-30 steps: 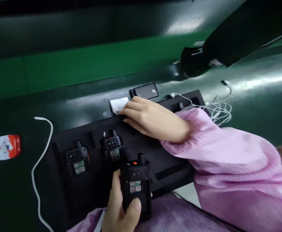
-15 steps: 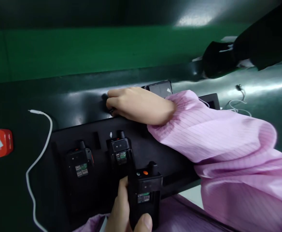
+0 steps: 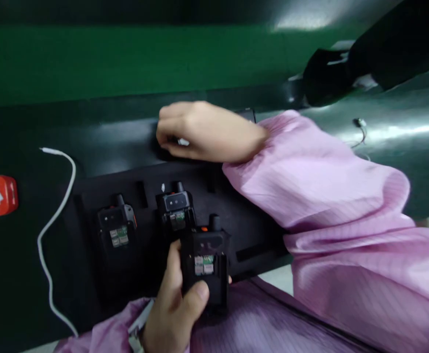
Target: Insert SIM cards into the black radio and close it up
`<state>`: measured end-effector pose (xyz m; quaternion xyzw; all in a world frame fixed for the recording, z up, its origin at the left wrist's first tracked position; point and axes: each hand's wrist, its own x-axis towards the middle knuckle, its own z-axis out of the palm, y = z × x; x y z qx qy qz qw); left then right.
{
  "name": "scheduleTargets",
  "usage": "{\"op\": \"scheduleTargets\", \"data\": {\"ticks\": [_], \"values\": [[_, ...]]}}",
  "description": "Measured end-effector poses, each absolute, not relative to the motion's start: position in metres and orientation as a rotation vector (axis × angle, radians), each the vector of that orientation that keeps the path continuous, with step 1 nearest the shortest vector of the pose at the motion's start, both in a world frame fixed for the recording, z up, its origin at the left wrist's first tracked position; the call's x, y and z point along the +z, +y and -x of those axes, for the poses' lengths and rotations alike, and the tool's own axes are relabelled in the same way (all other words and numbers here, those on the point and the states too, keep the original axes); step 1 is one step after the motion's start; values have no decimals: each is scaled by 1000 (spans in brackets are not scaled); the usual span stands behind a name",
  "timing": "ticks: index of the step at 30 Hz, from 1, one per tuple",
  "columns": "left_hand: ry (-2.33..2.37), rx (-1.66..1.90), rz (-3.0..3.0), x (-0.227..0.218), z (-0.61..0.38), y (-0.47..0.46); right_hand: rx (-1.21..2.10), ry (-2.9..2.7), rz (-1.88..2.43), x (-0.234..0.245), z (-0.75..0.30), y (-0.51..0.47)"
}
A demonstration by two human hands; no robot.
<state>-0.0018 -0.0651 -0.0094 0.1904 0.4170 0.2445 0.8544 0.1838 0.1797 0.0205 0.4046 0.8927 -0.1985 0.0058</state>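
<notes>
head view: left hand (image 3: 174, 309) gripping two-way radio (image 3: 216, 282) at near edge of black tray (image 3: 242, 233); right hand (image 3: 200, 128) curled past far edge, contents unclear. held unit partly hides middle radio (image 3: 177, 202).

Cable (image 3: 39, 240) left of tray (image 3: 251, 220), two radios (image 3: 117, 223) apparently inside

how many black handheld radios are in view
3: the held radio in the left hand, the leftmost radio in the black tray, and the middle radio also there, partly behind the held one. The right sleeve may hide more.
</notes>
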Motion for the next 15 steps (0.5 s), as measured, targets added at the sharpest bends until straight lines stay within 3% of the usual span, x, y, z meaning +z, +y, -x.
{"op": "scheduleTargets", "data": {"ticks": [7, 11, 15], "values": [[785, 753, -283, -4, -15, -36, -688, 3152, -1713, 74, -218, 74], [887, 779, -414, -4, -23, -34, -857, 3234, -1691, 73, -233, 4], [945, 821, -558, -4, -28, -33, -966, 3233, -1965, 55, -234, -46]]}}
